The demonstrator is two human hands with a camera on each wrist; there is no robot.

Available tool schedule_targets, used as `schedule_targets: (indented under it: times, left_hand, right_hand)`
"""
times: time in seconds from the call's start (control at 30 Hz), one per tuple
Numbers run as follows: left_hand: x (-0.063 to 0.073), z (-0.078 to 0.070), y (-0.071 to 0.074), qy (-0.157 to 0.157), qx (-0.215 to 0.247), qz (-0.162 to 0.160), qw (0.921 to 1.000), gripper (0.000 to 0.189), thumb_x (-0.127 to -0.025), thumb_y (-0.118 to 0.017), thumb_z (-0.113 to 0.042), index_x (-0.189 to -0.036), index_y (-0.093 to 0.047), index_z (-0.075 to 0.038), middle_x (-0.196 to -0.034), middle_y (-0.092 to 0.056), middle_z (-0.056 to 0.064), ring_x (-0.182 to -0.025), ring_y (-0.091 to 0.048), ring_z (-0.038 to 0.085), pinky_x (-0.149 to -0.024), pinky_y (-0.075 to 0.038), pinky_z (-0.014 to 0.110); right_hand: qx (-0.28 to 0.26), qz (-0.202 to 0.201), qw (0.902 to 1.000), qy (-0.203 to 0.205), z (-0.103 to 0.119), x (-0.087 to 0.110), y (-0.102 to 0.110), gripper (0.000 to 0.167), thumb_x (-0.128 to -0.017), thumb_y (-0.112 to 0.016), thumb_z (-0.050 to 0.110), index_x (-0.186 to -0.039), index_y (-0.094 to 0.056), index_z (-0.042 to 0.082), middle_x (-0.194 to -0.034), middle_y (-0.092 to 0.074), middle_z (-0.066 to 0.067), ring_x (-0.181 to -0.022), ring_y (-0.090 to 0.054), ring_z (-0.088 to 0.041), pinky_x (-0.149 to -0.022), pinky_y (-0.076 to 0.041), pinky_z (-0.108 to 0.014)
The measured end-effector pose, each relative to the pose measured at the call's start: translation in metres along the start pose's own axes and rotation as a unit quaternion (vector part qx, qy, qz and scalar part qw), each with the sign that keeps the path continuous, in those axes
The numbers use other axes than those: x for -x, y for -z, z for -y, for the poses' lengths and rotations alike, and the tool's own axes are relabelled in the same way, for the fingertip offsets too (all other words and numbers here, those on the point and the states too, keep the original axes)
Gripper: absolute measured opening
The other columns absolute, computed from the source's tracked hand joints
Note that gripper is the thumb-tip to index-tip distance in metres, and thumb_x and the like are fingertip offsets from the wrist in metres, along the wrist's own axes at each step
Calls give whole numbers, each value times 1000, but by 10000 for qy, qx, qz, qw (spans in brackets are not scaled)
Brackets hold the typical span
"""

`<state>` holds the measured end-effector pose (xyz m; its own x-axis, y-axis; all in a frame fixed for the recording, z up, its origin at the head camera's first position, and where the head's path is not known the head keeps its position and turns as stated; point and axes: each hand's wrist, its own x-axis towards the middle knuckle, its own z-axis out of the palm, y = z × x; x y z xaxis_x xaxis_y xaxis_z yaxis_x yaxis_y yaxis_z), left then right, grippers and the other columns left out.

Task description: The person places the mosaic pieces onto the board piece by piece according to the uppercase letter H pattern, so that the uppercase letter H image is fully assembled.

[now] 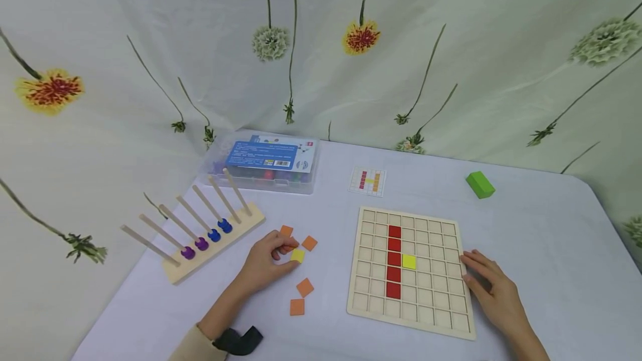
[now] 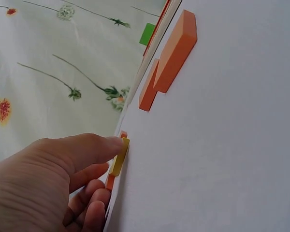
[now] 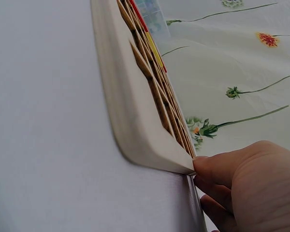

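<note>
counting gave five red tiles [image 1: 393, 259] in one column on the grid board [image 1: 425, 282], one set yellow tile [image 1: 409, 262] just right of the middle red one, one loose yellow tile [image 1: 298, 255], and at least four orange tiles [image 1: 305, 287]. the loose pieces lay on the surface [image 1: 331, 338] between the board and a peg rack [image 1: 222, 240] with seven pegs, two carrying purple beads and two carrying blue. one green block [image 1: 480, 184], one pattern card [image 1: 368, 181] and one clear plastic box [image 1: 296, 184] stood farther back.

the loose yellow tile was square-faced, with no long axis across its face, and sat slightly askew. the red column's long axis ran away from the person; the rack's ran slantwise, from near left to far right.

the left hand [image 1: 264, 258] had its grip nearly together, thumb and curled fingers pinching the loose yellow tile, two orange tiles beyond it and two nearer the person. the right hand [image 1: 494, 289] had a loose grip, thumb and forefinger apart, their tips touching the board's right edge.
</note>
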<state>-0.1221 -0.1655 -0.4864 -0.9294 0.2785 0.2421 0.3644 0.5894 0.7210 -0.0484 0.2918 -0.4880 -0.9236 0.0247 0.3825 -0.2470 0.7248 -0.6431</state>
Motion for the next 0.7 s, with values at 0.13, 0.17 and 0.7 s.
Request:
schedule_targets:
  times: [0.13,0.17,0.7]
  left_hand:
    - [0,-1,-1,-12,-207,36,9998,30,-71,-86,-9,-98,-73,-13,-86,-55,-8,-77,-51,5,-65,-46,18]
    - [0,-2,-1,-30,-263,39,9996,30,-71,-86,-9,-97,-73,-13,-86,-55,-8,-77,-50,5,-64,-46,17]
    - [0,-1,-3,-185,-464,-23,9987,25,-70,-87,-13,-91,-73,-14,-84,-51,-9,-77,-48,4,-64,-46,17]
  right_hand:
    - [28,-8,10000,4,0,0,0,34,-84,-68,-5,-118,-65,-5,-128,-60,-23,-126,-22,27,-99,-14,5]
    - [32,-4,10000,-5,0,0,0,34,-84,-68,-5,-118,-65,-5,-129,-60,-23,-126,-22,27,-99,-15,5]
    - [65,32,9999,-92,0,0,-1,35,-85,-68,-4,-119,-65,-4,-130,-59,-22,-125,-21,28,-100,-13,5]
